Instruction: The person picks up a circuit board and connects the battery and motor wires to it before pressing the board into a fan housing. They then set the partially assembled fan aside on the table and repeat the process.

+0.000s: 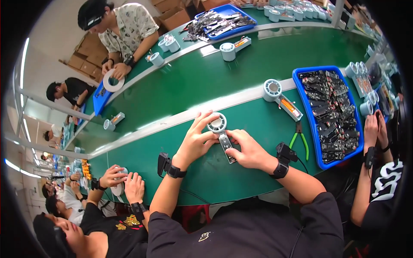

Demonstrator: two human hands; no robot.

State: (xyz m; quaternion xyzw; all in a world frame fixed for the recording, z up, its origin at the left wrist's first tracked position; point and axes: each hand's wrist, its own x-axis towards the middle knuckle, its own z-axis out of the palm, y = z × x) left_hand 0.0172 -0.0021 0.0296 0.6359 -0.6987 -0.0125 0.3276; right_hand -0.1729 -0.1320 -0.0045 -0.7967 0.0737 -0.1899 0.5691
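A light-blue handheld fan (218,127) lies between my hands above the green table, its round head pointing away from me. Its handle is uncovered and shows a dark circuit board (227,150). My left hand (194,142) holds the fan around the head and neck, fingers curled from the left. With thumb and fingers my right hand (249,150) grips the handle from the right, the thumb lying by the board. Each wrist wears a black strap with a small device. The undersides of the fingers are hidden.
Right of my hands lie another opened fan (272,91) with orange parts, green-handled pliers (300,142) and a blue tray (319,151) of dark circuit boards. A conveyor belt (180,86) runs beyond, carrying fans. Co-workers sit close on both sides; one co-worker's hands (134,187) are near my left.
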